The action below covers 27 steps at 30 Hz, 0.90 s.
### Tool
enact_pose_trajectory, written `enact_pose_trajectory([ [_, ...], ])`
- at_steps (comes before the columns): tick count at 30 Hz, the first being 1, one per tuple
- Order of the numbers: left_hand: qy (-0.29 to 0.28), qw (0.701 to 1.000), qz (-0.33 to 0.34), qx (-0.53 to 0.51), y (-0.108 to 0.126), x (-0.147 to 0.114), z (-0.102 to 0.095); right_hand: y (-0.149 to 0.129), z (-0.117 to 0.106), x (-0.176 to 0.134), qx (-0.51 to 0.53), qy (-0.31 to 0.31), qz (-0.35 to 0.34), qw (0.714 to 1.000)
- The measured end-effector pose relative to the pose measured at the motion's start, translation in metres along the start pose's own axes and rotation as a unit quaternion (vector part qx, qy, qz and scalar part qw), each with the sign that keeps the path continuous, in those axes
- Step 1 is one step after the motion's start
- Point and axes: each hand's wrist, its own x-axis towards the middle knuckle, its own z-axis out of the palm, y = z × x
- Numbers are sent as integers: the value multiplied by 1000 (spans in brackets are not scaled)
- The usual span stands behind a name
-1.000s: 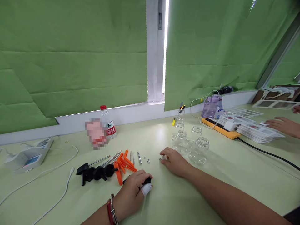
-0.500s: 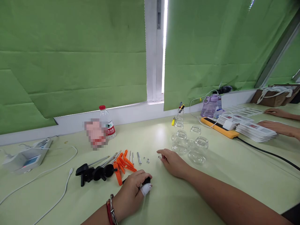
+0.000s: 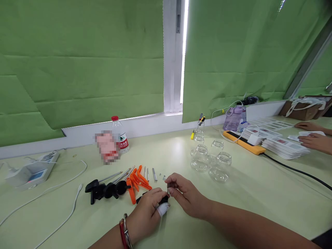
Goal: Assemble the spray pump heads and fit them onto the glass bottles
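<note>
My left hand (image 3: 149, 209) is closed around a black plastic part (image 3: 164, 199), most of it covered by my fingers; white wrapping (image 3: 163, 209) covers a fingertip or thumb. Between thumb and forefinger, my right hand (image 3: 190, 197) pinches a small metal spring (image 3: 168, 189), held close to one end of the black part. Whether the two touch I cannot tell. Left of my hands lie several orange levers (image 3: 135, 180) and several black cup-shaped pieces with metal rods (image 3: 109, 190). Metal pins (image 3: 155, 174) and tiny nuts (image 3: 164, 177) lie just beyond.
Clear empty jars (image 3: 219, 167) stand right of centre. A water bottle (image 3: 121, 138) is at the back left, near a power strip (image 3: 38, 174) with white cables. An orange power strip (image 3: 243, 142), stacked white cards (image 3: 285, 147) and another person's hands (image 3: 312, 141) are at the right.
My right hand has picked up the spring from the table and brought it left to the black part. My left hand stays about where it was, holding that part.
</note>
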Motion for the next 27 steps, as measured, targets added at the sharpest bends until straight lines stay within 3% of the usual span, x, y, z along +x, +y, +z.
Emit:
enact_pose_trajectory([
  [14, 40, 998, 34, -26, -3, 3, 3, -7, -1, 1, -73, -46, -63, 994],
  [27, 21, 999, 24, -33, -1, 1, 2, -7, -4, -1, -88, -67, -78, 991],
])
